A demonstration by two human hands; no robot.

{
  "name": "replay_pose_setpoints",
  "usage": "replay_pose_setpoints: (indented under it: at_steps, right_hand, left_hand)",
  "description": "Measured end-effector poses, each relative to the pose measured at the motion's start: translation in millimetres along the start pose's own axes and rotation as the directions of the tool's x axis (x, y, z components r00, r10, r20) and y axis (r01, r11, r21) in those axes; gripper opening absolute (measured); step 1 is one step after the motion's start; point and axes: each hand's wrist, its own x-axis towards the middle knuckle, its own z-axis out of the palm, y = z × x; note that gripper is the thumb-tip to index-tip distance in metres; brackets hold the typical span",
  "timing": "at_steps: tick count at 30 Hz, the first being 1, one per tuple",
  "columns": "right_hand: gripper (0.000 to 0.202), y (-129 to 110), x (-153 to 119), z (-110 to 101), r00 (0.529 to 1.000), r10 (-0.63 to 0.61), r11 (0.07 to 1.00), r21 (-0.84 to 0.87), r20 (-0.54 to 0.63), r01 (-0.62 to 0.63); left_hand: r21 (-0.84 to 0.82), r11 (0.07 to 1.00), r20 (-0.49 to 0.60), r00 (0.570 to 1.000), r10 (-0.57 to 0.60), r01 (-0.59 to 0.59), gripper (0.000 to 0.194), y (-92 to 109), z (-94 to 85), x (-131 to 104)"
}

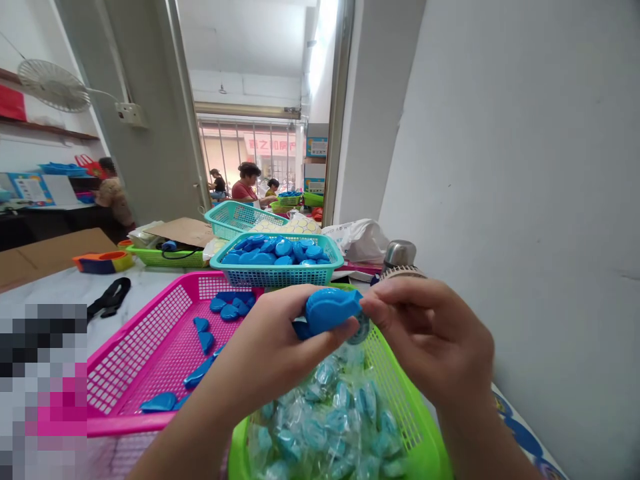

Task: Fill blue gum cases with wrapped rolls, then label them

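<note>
My left hand point(283, 340) is wrapped round a glossy blue plastic piece point(327, 310), rounded with a scalloped edge and a pointed end. At that pointed end, the thumb and fingertips of my right hand point(440, 333) are pinched together. A greyish round thing point(360, 330) shows just below the piece, too covered to name. Both hands are above a green basket point(425, 427) holding many small light-blue pieces in clear bags point(330, 427). Left of it, a pink basket point(143, 353) contains several loose blue pieces point(205, 340).
A turquoise basket point(280, 273) full of blue pieces stands behind. Rolls of tape point(103, 261), a black strap point(110, 297) and a metal-topped flask point(400, 253) are around. A white wall point(515, 200) rises at right. Several people sit further back, one person point(245, 183) beyond the doorway.
</note>
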Motion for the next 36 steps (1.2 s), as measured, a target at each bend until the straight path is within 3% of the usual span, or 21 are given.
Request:
replay_pose_setpoints:
  at_steps: [3, 8, 13, 16, 18, 26, 28, 32, 36]
  right_hand:
    - [0.039, -3.0, -1.4, 2.7, 0.993, -0.112, 0.994, 0.006, 0.033, 0.112]
    - [0.026, -5.6, -0.2, 5.4, 0.99, 0.138, 0.958, 0.254, 0.007, -0.135]
    - [0.025, -5.9, -0.8, 3.6, 0.887, 0.334, 0.842, 0.323, 0.319, -0.433]
    - [0.004, -7.4, -0.4, 3.2, 0.903, 0.32, 0.841, 0.354, 0.285, -0.41]
    - [0.011, -7.5, 1.5, 2.6, 0.921, 0.295, 0.854, 0.363, 0.252, -0.373]
    - [0.015, -5.0, 2.4, 0.8, 0.891, 0.369, 0.839, 0.317, 0.264, -0.442]
    - [0.011, -4.7, 1.6, 2.2, 0.899, 0.359, 0.842, 0.328, 0.252, -0.428]
    - [0.006, -3.8, 0.7, 4.6, 0.937, 0.312, 0.878, 0.329, 0.158, -0.348]
    - [0.014, -6.0, 0.3, 3.7, 0.954, 0.257, 0.908, 0.301, 0.154, -0.293]
  left_hand:
    - [-0.053, 0.999, 0.04, 0.999, 0.002, 0.001, 0.027, -1.8, 1.5, 0.2]
    - [-0.089, 0.996, -0.001, 1.0, 0.017, -0.017, 0.028, -4.7, 2.5, 1.2]
    - [-0.275, 0.961, -0.055, 0.997, -0.047, 0.03, 0.009, -3.4, 3.8, -0.1]
    - [-0.409, 0.913, -0.134, 0.989, -0.06, 0.0, 0.009, -2.5, 8.7, 0.6]
    - [-0.486, 0.873, -0.198, 0.978, -0.065, -0.041, 0.015, -2.1, 12.8, 1.7]
    - [-0.282, 0.956, -0.305, 0.952, -0.014, -0.076, 0.025, -8.9, 19.6, 2.1]
    - [-0.33, 0.943, -0.237, 0.971, -0.044, -0.037, 0.024, -8.8, 18.3, 3.0]
    - [-0.472, 0.872, 0.001, 0.989, -0.149, 0.132, 0.028, -0.2, 15.8, 3.2]
    - [-0.529, 0.831, 0.031, 0.983, -0.182, 0.171, 0.023, 6.2, 18.3, -0.1]
